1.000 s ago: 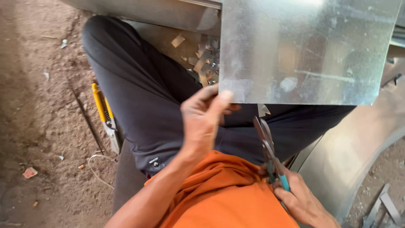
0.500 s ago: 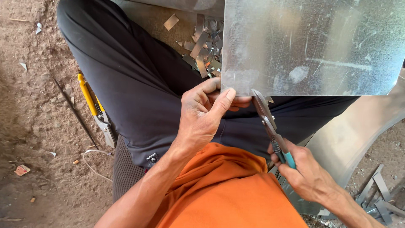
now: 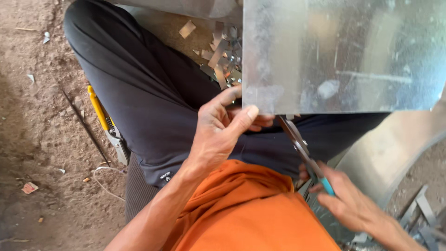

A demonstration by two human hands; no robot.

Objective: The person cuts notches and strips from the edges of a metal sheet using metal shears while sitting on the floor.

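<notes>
A shiny galvanized metal sheet (image 3: 339, 56) fills the upper right of the head view. My left hand (image 3: 223, 132) pinches its lower left corner, thumb on top and fingers underneath. My right hand (image 3: 353, 204) grips the blue handles of tin snips (image 3: 302, 148), whose blades point up and meet the sheet's lower edge just right of my left thumb. I sit with dark trousers (image 3: 153, 97) and an orange shirt (image 3: 251, 214) below the hands.
Several small metal offcuts (image 3: 223, 51) lie on the dirt past my knee. A yellow-handled tool (image 3: 109, 125) rests on the ground at my left thigh. A curved metal sheet (image 3: 395, 153) lies at the right, with strips (image 3: 423, 209) near it.
The metal sheet and my left hand have come nearer and larger in view. The snips have risen until their blades reach the sheet's lower edge.
</notes>
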